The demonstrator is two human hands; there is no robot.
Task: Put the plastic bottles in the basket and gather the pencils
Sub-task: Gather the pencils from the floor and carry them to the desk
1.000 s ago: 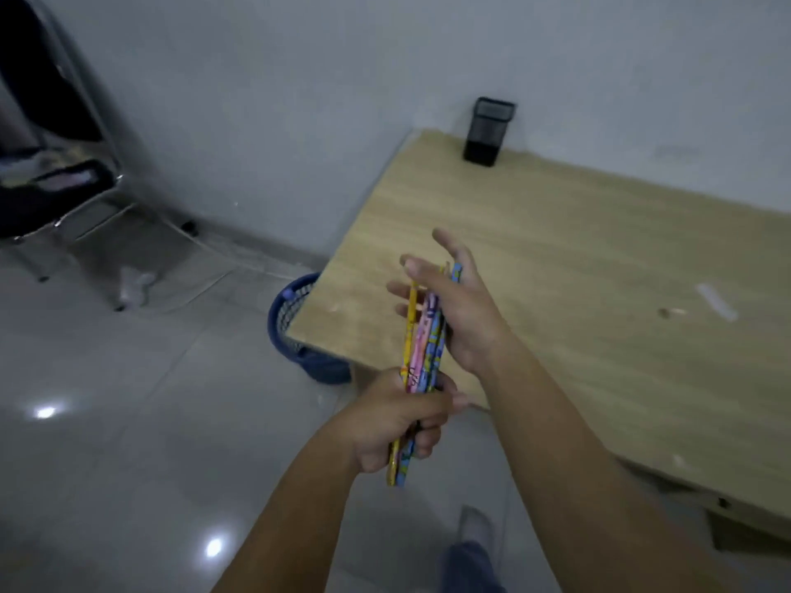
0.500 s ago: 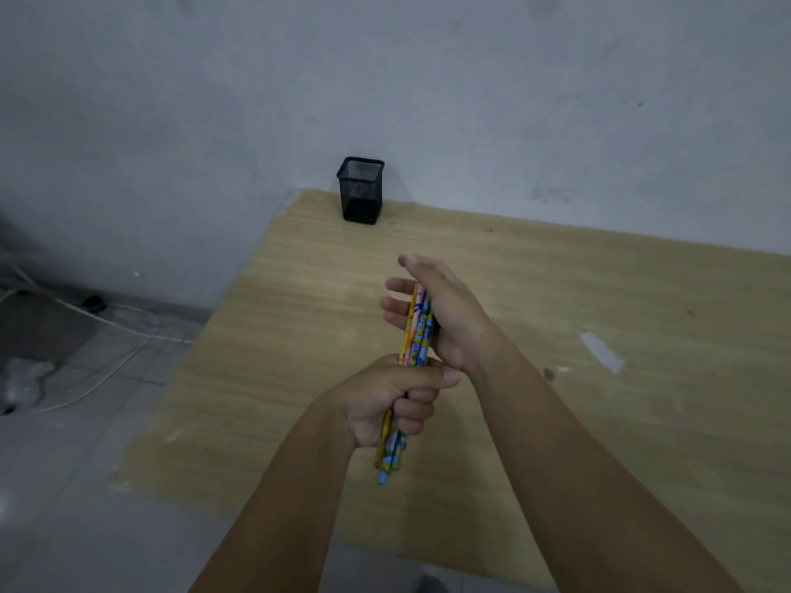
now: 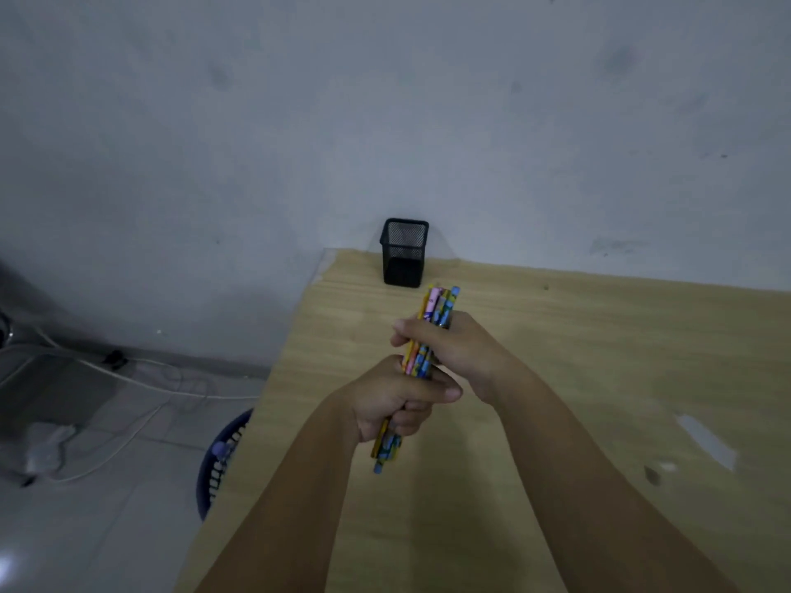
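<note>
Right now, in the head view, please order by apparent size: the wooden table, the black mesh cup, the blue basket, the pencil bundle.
1. wooden table, by far.
2. blue basket, though mostly hidden behind the table edge, so unsure.
3. pencil bundle and black mesh cup: too alike to rank; hands hide part of the bundle.

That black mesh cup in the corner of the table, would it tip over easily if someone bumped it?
Probably. The mesh cup looks taller than wide, and its see-through wire walls suggest little weight. Nothing shows inside it, so it likely has no ballast. Standing close to the wall, it would probably knock against that rather than fall backwards.
</note>
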